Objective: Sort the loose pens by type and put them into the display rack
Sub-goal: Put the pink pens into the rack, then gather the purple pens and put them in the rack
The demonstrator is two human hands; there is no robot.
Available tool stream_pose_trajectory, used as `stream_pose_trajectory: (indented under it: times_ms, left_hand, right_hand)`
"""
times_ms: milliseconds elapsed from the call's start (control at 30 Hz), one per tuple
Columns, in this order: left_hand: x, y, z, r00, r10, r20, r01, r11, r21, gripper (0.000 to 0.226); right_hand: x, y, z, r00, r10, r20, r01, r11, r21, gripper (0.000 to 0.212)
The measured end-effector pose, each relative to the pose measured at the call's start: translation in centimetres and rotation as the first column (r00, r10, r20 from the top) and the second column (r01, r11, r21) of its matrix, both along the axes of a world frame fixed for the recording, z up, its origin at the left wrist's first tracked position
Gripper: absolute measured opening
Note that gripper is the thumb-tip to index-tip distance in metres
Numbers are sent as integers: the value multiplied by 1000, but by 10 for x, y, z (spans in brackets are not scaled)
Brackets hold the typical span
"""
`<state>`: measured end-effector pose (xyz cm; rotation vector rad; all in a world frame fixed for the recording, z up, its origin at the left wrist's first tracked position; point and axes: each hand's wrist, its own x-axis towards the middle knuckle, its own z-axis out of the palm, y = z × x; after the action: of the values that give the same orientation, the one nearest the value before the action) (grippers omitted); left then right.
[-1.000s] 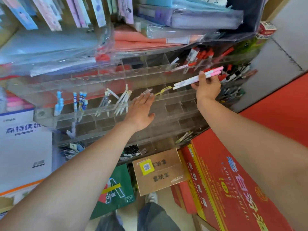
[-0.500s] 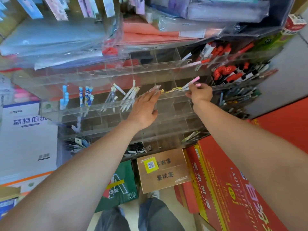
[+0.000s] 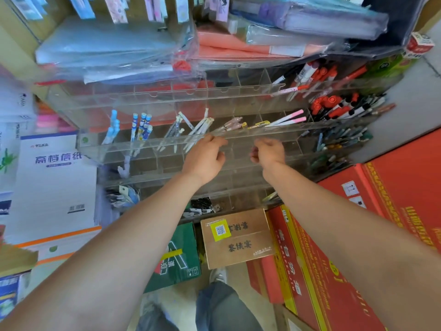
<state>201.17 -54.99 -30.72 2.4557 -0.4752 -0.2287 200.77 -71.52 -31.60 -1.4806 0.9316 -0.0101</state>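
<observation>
Stationery-shop shelving fills the view, with film-wrapped folders stacked at 12 o'clock above a clear acrylic tiered display rack. The left hand and right hand hover side by side at the rack's front lip. Both have loosely curled fingers and no pen visible in them. Whether the left fingertips touch the lip cannot be told.

Two slim white pens with pink caps lie tilted in a compartment at 1 o'clock of the right hand. Pale-blue capped pens stand at 10 o'clock of the left hand.

Judged by form, such pens are light, stiff and smooth-barrelled, so they are apt to roll or slip. A pinch at mid-barrel, with several bunched parallel, should serve.

Legible writing:
- Blue characters "高档信纸" appear on a white cardboard carton at 9 o'clock.
- A brown cardboard box at 6 o'clock bears a yellow QR sticker and inverted characters.
- Yellow print on the red cartons at 4 o'clock is too skewed to read.
</observation>
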Motion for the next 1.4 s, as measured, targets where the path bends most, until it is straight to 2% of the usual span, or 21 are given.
stream_pose_trajectory:
  times_ms: [133,267,500,633,767,867,1067,1167,1267,1333,1400]
  left_hand:
    - [-23,47,-2,996,75,-42,-75,997,3,25]
    - [-53,125,-7,981,177,-75,-176,984,15,18]
    - [-132,326,-30,901,411,-140,-414,910,15,18]
    - [-190,454,-45,850,470,-238,-487,873,-12,19]
    - [-235,565,-62,813,513,-277,-520,852,51,24]
    - [-253,631,-83,733,583,-350,-591,801,98,16]
    - [-268,729,-125,602,653,-459,-659,731,175,21]
    - [-261,774,-142,560,663,-497,-667,717,205,19]
    - [-250,820,-156,515,678,-525,-694,689,209,13]
    - [-244,849,-165,470,714,-518,-724,648,236,15]
    - [-238,882,-172,449,732,-512,-729,632,263,19]
  right_hand:
    - [-24,65,-3,963,268,-18,-268,963,-9,8]
    - [-46,148,-8,875,483,-13,-483,873,-58,14]
    - [-97,343,-21,725,689,-2,-681,715,-159,20]
    - [-132,468,-31,655,755,20,-751,654,-95,12]
    - [-160,585,-47,538,842,-24,-841,536,-70,21]
    - [-170,652,-68,469,878,-94,-883,468,-27,22]
    - [-165,749,-119,329,918,-221,-939,343,25,15]
    - [-152,795,-140,190,936,-295,-980,198,-4,12]
    - [-135,845,-157,113,943,-312,-990,133,42,13]
    - [-124,878,-164,71,943,-326,-993,98,67,18]
    - [-115,911,-174,13,943,-332,-995,44,86,14]
